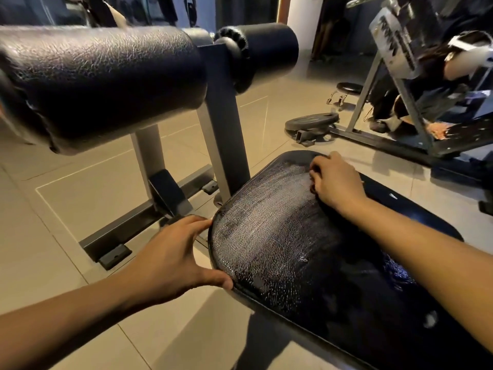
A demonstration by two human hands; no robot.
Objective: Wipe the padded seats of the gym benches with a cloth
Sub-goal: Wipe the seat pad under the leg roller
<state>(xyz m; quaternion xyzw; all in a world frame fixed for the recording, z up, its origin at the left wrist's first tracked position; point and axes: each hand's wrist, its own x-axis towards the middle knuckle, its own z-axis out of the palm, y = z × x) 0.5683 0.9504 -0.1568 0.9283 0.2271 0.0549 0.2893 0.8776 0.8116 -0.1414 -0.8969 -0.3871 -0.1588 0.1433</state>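
Observation:
The black padded seat [280,236] of a gym bench fills the lower right; its vinyl is cracked and streaked pale across the middle. My left hand [170,255] grips the seat's near left rim, thumb on the front edge and fingers round the corner. My right hand [336,182] rests on the far end of the seat with its fingers curled. A dark cloth [318,156] seems bunched under that hand, but it blends with the pad and shows only as a ridge at the fingertips.
Two black roller pads [101,84] [266,52] on a grey upright post [221,124] stand close above the seat's far left. Its base bar [138,217] lies on the tiled floor. A weight plate [312,121], a small stool [349,88] and another machine's frame [410,102] stand at the right.

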